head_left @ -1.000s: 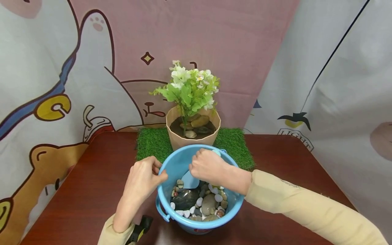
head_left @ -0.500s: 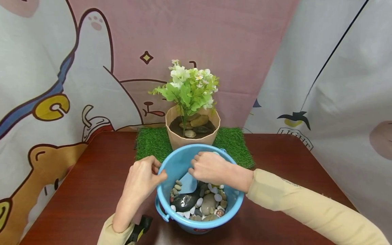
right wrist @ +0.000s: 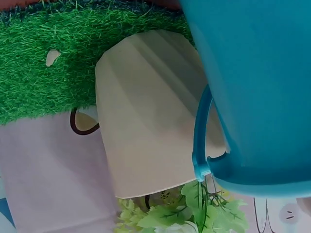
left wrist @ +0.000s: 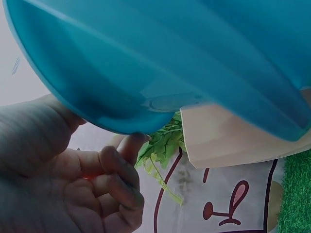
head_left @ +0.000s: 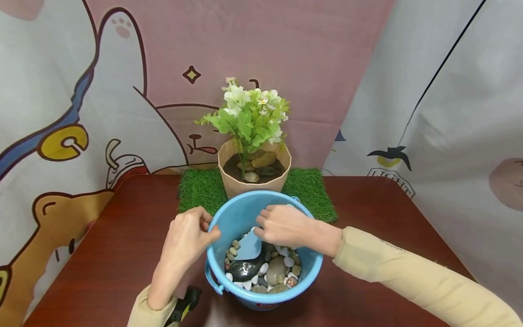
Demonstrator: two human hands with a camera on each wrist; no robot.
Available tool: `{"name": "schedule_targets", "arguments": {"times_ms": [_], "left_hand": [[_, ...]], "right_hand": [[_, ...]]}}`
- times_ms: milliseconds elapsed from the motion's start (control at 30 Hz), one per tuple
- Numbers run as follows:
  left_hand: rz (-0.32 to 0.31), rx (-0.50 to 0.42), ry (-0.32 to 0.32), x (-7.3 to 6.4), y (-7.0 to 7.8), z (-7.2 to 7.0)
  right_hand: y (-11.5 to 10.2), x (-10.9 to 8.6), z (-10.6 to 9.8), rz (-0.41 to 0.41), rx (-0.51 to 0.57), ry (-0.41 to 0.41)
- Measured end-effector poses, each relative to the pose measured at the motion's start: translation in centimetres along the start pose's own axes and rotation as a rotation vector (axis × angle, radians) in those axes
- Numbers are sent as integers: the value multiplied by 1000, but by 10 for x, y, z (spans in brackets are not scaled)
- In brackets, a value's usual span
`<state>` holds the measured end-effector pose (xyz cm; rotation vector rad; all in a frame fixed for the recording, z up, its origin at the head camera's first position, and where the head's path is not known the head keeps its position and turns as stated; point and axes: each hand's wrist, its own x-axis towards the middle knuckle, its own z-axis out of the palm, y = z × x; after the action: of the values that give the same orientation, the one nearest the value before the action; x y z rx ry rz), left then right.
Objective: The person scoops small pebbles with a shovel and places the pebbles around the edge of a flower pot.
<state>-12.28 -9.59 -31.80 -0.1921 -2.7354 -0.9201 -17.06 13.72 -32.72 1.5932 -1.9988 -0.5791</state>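
Note:
A light blue bucket (head_left: 241, 213) stands upright on the table, with mixed pebbles (head_left: 279, 270) and a large black stone (head_left: 245, 270) inside. At its left rim my left hand (head_left: 184, 238) pinches the edge, thumb inside and fingers outside; the left wrist view shows that hand (left wrist: 73, 179) from the palm side against the bucket (left wrist: 136, 73). Inside the bucket my right hand (head_left: 286, 225) grips a light blue toy shovel (head_left: 248, 246). The shovel's blade lies among the pebbles beside the black stone, and most of its handle is hidden by the fist.
Behind the bucket, a beige pot (head_left: 261, 181) with a white-flowered plant (head_left: 249, 113) stands on an artificial grass mat (head_left: 314, 190). A small pale pebble (right wrist: 52, 57) lies on the mat. The bucket's handle (right wrist: 201, 131) hangs down. A printed cloth (head_left: 318, 68) backs the table.
The shovel blade has moved a little left and towards me, and several small pebbles have shifted up the bucket's left side. My left hand stays on the rim. The head view has shifted slightly.

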Motion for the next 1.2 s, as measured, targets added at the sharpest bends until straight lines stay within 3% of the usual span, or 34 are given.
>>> {"name": "schedule_targets", "arguments": {"times_ms": [267, 500, 867, 1200], "left_hand": [[12, -5, 11, 0, 0, -1], [16, -20, 6, 0, -1, 0], [17, -20, 8, -1, 0, -1], [21, -21, 5, -1, -1, -1]], "right_hand": [[2, -1, -2, 9, 43, -8], [3, -4, -2, 42, 208, 23], [11, -10, -1, 96, 368, 49], [21, -17, -4, 153, 424, 112]]}}
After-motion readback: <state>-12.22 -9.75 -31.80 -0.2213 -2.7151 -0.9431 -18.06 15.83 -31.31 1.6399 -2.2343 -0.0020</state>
